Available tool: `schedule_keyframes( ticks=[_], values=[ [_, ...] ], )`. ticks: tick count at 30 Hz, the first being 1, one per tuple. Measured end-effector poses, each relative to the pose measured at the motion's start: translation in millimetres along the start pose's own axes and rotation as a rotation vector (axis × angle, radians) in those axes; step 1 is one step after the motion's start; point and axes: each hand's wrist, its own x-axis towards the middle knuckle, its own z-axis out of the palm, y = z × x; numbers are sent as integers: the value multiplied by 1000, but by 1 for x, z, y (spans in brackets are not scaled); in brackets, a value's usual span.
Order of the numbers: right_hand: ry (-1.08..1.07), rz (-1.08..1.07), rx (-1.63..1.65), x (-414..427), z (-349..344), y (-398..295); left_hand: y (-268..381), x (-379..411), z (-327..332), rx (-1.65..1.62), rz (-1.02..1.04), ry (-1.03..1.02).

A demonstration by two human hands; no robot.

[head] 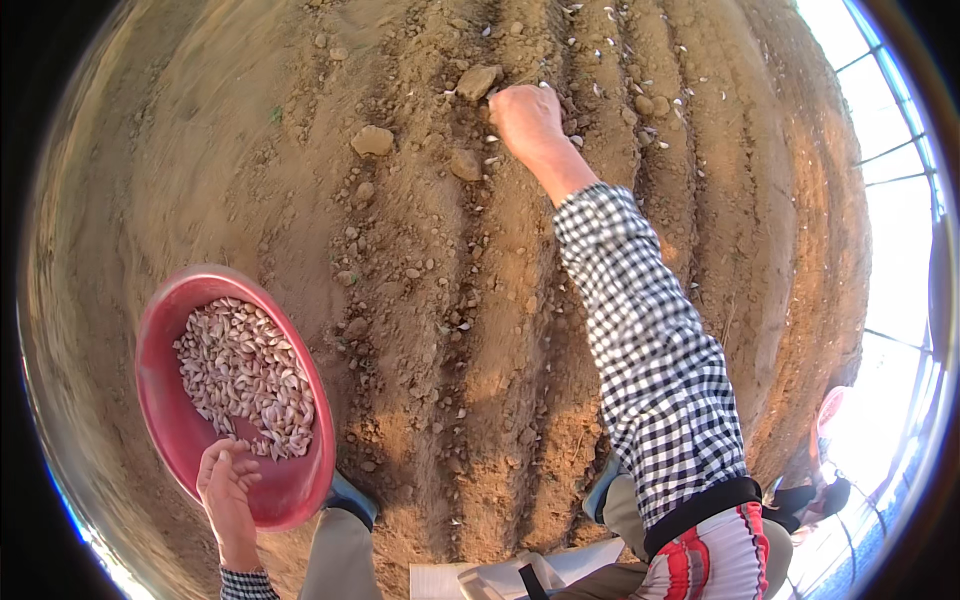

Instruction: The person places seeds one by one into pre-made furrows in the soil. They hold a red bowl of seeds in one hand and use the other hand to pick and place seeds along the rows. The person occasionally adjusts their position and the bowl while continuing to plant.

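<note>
My right hand [527, 120] reaches down to a furrow in the soil [495, 315], its fingers curled and the fingertips turned away from view. A pale speck shows beside those fingers; whether they pinch a clove is hidden. Garlic cloves [491, 139] lie in the furrow just below this hand. At the lower left, my left hand [227, 480] crosses the rim of a red plastic basin [159, 390]. Its fingers are bent over the inside, close to a heap of garlic cloves [244, 367]. I cannot make out anything held in it.
Stones [477, 82] and clods [373, 140] dot the soil. More cloves [664, 145] lie along the furrows to the right. My shoes [351, 499] flank the furrows. Another person [810, 495] is at the far right, near a pink basin [830, 411] and a greenhouse-like frame [900, 150].
</note>
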Motion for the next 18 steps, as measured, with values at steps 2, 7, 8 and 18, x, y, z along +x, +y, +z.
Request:
schedule_keyframes(
  ticks=[2, 7, 8, 18],
  values=[
    [-9, -34, -42, 8, 8, -5, -2, 2, 8, -3, -5, -20],
    [28, 63, 118, -9, 15, 34, -3, 0, 19, 9, -16, -54],
    [149, 45, 199, -25, 8, 48, -1, -6, 12, 42, -12, -46],
    [198, 246, 243, -109, 15, 125, -13, -25, -13, 75, 122, 113]
  ],
)
